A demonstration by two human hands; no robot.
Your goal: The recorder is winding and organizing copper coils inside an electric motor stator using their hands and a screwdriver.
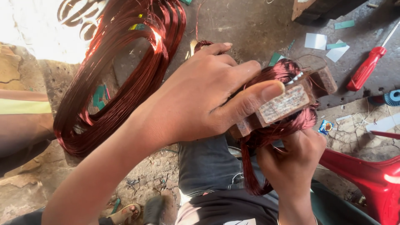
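My left hand grips a wooden block former from above, the thumb pressing on its pale end face. Dark red copper wire is wound around the block. My right hand is below the block, closed on the wire bundle that hangs down from it toward my lap. Both hands are held over my knees.
A large loose hank of copper wire lies on the dirt floor at left. A red-handled screwdriver and paper scraps lie at upper right. A red plastic object stands at lower right. A sandalled foot is below.
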